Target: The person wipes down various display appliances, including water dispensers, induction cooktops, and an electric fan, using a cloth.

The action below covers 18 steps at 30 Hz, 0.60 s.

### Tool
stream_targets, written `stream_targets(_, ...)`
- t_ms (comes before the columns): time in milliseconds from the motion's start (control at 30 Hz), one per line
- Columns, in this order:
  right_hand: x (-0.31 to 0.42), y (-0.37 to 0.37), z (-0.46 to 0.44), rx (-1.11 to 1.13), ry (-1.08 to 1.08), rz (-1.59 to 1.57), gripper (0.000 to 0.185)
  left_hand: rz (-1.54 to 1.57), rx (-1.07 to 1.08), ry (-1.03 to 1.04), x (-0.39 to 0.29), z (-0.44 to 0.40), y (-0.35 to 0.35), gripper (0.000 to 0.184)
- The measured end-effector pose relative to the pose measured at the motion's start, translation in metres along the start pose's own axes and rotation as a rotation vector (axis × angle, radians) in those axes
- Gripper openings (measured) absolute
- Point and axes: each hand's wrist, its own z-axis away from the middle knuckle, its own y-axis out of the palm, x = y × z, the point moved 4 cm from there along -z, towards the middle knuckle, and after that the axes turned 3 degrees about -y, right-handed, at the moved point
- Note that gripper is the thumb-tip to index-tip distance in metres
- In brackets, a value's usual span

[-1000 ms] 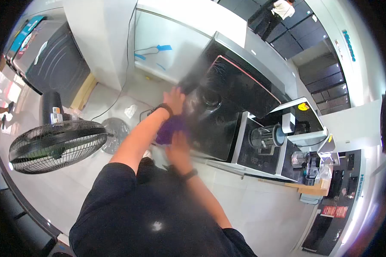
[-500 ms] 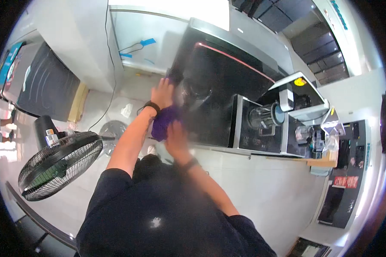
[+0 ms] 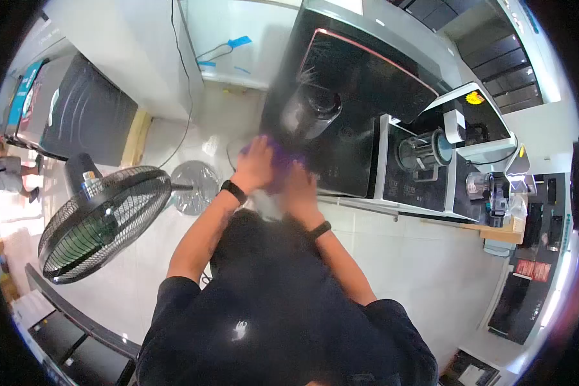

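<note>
A purple cloth (image 3: 278, 166), smeared by motion, is bunched between my two hands at the near left corner of a black glass-fronted appliance (image 3: 347, 151). My left hand (image 3: 254, 164) is closed on the cloth's left side, with a dark band on the wrist. On its right side my right hand (image 3: 300, 192) grips it too; those fingers are blurred and partly hidden. A dark round glossy part (image 3: 318, 109) stands out from the appliance just beyond the hands.
A black fan (image 3: 106, 222) stands at left, its clear round base (image 3: 195, 186) on the floor. A clear jug (image 3: 424, 151) sits on the counter at right, near a white-framed panel (image 3: 479, 119). A cable (image 3: 185, 96) hangs at the back left.
My left hand has come off the appliance's left edge and down onto the cloth. My right hand and the cloth have shifted right and slightly up. The whole view has shifted as well.
</note>
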Motion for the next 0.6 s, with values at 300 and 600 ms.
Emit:
stream_targets(300,-0.062,-0.022,0.035,0.035,0.192,0.008,0.065,-0.035,0.047,0.115,-0.059,0.042,0.01,0.053)
stream_targets(600,-0.103,-0.046,-0.044,0.155,0.277,-0.056,0.064,-0.018,-0.033,0.319,-0.1,0.03,0.027,0.047)
